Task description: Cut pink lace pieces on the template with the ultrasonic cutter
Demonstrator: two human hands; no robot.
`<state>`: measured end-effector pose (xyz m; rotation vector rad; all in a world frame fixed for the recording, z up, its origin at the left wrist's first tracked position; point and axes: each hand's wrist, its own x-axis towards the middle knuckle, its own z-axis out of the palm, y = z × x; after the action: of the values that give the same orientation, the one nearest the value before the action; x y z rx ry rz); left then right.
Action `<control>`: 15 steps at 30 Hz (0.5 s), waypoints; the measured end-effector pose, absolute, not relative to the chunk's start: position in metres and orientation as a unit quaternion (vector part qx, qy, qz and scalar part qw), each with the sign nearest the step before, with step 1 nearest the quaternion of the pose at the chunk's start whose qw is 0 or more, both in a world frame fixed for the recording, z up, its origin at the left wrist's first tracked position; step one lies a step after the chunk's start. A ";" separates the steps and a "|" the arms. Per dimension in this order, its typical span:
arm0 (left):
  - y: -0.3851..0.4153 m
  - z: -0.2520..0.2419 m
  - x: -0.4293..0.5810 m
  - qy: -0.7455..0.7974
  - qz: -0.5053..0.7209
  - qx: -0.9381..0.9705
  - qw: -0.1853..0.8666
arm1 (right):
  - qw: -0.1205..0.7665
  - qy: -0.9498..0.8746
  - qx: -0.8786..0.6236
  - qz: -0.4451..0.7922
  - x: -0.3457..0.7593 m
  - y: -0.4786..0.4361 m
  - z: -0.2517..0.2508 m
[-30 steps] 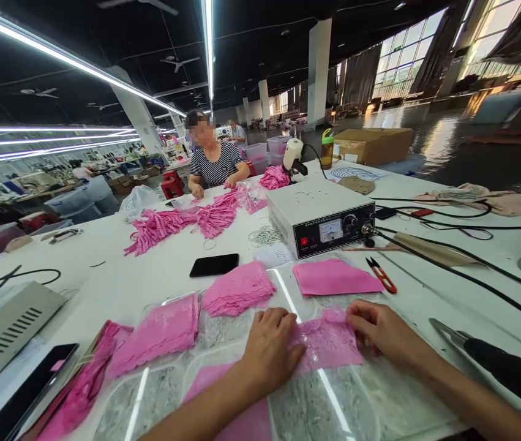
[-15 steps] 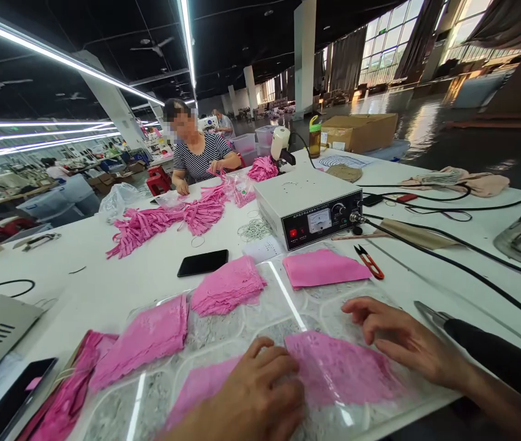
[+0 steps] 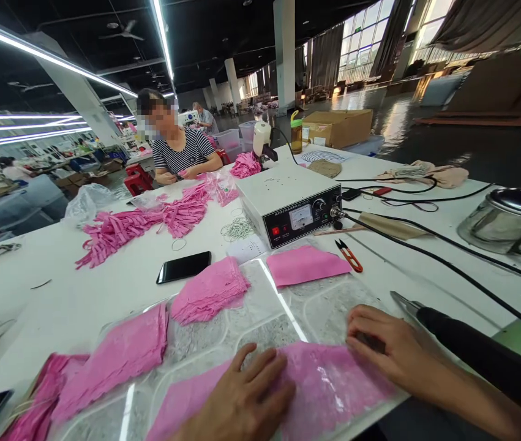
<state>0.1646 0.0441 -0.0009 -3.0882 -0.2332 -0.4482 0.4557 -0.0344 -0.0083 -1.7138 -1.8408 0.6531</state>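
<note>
A pink fabric piece [image 3: 329, 383] lies on a clear, glossy sheet [image 3: 269, 331] near the table's front edge. My left hand [image 3: 246, 392] rests palm down over its left part, fingers spread, covering the join with another stretch of pink fabric [image 3: 187, 392] on the left. At the upper right edge, my right hand [image 3: 389, 349] has thumb and fingertips drawn together on the fabric. Beyond my hands are a flat pink stack [image 3: 308, 266] and two ragged-edged pink stacks, one in the middle [image 3: 212, 291] and one at left [image 3: 116, 352].
Right of my right hand lies a black-handled tool with a metal blade [image 3: 404, 303]. Thread snips [image 3: 349, 255], a phone [image 3: 183, 267] and a control box [image 3: 297, 202] with cables stand farther back. Across the table a person in stripes [image 3: 184, 153] sits behind pink strips [image 3: 122, 229].
My right hand has closed from loosely spread fingers onto the fabric's edge. My left hand stays on the fabric, fingers flatter. The whole view has shifted, moving the scene leftward.
</note>
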 end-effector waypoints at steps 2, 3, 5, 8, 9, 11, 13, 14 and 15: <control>0.044 -0.008 0.161 -0.079 -0.155 -0.985 0.023 | 0.250 -0.709 -0.610 0.251 0.446 -0.029 -0.002; 0.044 -0.010 0.159 -0.081 -0.160 -0.983 0.029 | 0.247 -0.722 -0.594 0.254 0.442 -0.026 0.000; 0.044 -0.014 0.158 -0.081 -0.169 -0.982 0.041 | 0.252 -0.734 -0.575 0.260 0.436 -0.022 0.001; 0.045 -0.013 0.158 -0.085 -0.165 -0.981 0.047 | 0.285 -0.694 -0.611 0.253 0.438 -0.018 -0.005; 0.045 -0.012 0.158 -0.090 -0.159 -0.982 0.045 | 0.296 -0.676 -0.628 0.247 0.440 -0.017 -0.008; 0.047 -0.009 0.159 -0.093 -0.138 -0.985 0.036 | 0.310 -0.658 -0.642 0.243 0.441 -0.015 -0.013; 0.050 -0.004 0.161 -0.089 -0.109 -0.990 0.029 | 0.310 -0.664 -0.638 0.235 0.439 -0.012 -0.015; 0.051 -0.002 0.161 -0.088 -0.092 -0.991 0.028 | 0.305 -0.675 -0.633 0.226 0.435 -0.010 -0.016; 0.053 0.000 0.162 -0.086 -0.075 -0.993 0.028 | 0.295 -0.690 -0.625 0.214 0.431 -0.008 -0.016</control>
<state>0.1621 0.0533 -0.0001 -3.0657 -0.2651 -0.2311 0.4314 -0.0078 -0.0163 -1.6627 -1.8358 0.5705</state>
